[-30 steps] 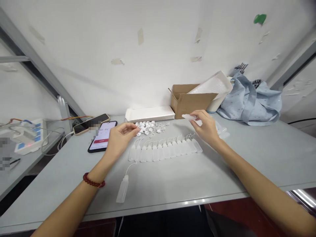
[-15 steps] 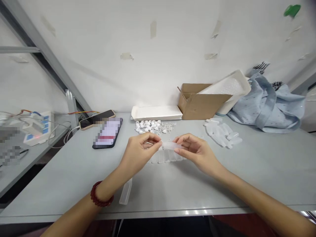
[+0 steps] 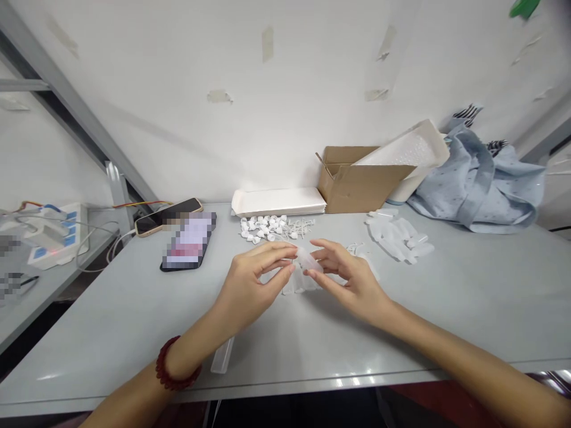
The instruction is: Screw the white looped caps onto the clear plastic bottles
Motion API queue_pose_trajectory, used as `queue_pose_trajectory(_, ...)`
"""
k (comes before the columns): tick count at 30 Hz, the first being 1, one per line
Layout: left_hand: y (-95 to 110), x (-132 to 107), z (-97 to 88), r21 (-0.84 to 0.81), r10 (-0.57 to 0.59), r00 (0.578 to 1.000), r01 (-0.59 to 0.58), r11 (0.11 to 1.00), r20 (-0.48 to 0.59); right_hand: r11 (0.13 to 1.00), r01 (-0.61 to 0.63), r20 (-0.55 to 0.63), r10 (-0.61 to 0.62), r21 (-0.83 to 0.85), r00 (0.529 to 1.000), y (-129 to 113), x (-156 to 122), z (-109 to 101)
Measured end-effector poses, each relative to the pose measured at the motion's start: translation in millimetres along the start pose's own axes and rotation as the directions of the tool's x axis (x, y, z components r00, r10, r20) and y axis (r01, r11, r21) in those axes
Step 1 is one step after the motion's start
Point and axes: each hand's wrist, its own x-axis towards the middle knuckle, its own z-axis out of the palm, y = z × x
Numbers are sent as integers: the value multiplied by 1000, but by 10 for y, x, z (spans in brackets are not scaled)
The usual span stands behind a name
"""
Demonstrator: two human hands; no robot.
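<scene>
A small translucent plastic bottle (image 3: 309, 260) is tilted between my hands, above the table. My right hand (image 3: 350, 276) grips it with the thumb below and the fingers curled behind. The fingertips of my left hand (image 3: 254, 279) are at its upper left end, thumb and fingers curved toward each other. Beneath my hands lies a row of similar clear bottles (image 3: 294, 286), partly hidden. Just beyond are a pile of white caps (image 3: 263, 227) and thin white stems (image 3: 301, 227). Another clear bottle (image 3: 222, 356) lies near my left forearm.
More frosted pieces (image 3: 395, 235) are heaped to the right. Behind stand a stack of white trays (image 3: 281, 202), a cardboard box (image 3: 368, 189) and a blue cloth bag (image 3: 482, 184). Two phones (image 3: 190, 241) (image 3: 169, 217) and a power strip (image 3: 62, 235) are on the left.
The bottle has turned from nearly level to slanting down to the right. My left fingers have spread a little, and my right hand has shifted slightly left. The camera view has moved a little.
</scene>
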Motion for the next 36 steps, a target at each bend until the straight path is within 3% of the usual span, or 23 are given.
queue_pose_trajectory(3, -30, -18, 16, 123, 130, 990, -135, 983, 48, 996, 71, 33, -69, -48, 997, 1, -4, 8)
queue_pose_trajectory(6, -75, -42, 42, 229, 282, 955, -295, 928, 87, 991, 122, 47, -120, -52, 992, -1, 3, 19)
queue_pose_trajectory(11, -124, -57, 65, 293, 406, 898, -439, 849, 171, 999, 14, 79, -18, 44, 997, -64, 12, 11)
queue_pose_trajectory(26, -123, -56, 58, 297, 437, 884, -467, 833, 166, 892, -192, 195, 120, 410, 973, -95, 15, -16)
queue_pose_trajectory(36, -24, -32, 26, 192, 247, 964, -263, 946, 103, 854, -194, 219, 96, 484, 971, -110, 10, -36)
